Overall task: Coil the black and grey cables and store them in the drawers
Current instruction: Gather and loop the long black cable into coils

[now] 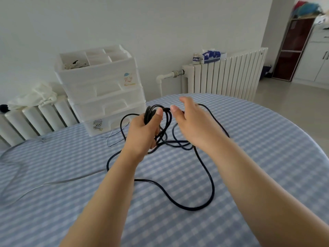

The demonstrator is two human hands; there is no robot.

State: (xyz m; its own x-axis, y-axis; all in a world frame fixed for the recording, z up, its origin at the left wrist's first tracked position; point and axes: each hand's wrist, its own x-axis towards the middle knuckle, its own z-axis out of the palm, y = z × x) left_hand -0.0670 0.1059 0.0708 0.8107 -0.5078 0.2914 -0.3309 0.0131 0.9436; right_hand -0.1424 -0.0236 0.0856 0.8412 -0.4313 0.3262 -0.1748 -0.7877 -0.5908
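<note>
Head view: left hand [142, 132], fingers curled, grips several coiled loops of the black cable [204, 175], whose slack trails across the checked tablecloth [249, 139]. Right hand [188, 120] is open beside the coil, holding nothing. Grey cable [71, 180] lies left; white drawers [106, 97] stand behind.

Only 1 view: a wide-angle camera at head height, looking forward and down over the checked bench [249, 157]. Both forearms reach in from the bottom edge, close to the lens. Farther off, straight lines bow near the edges: the drawer unit [101, 86], radiator [231, 75] and wall.
</note>
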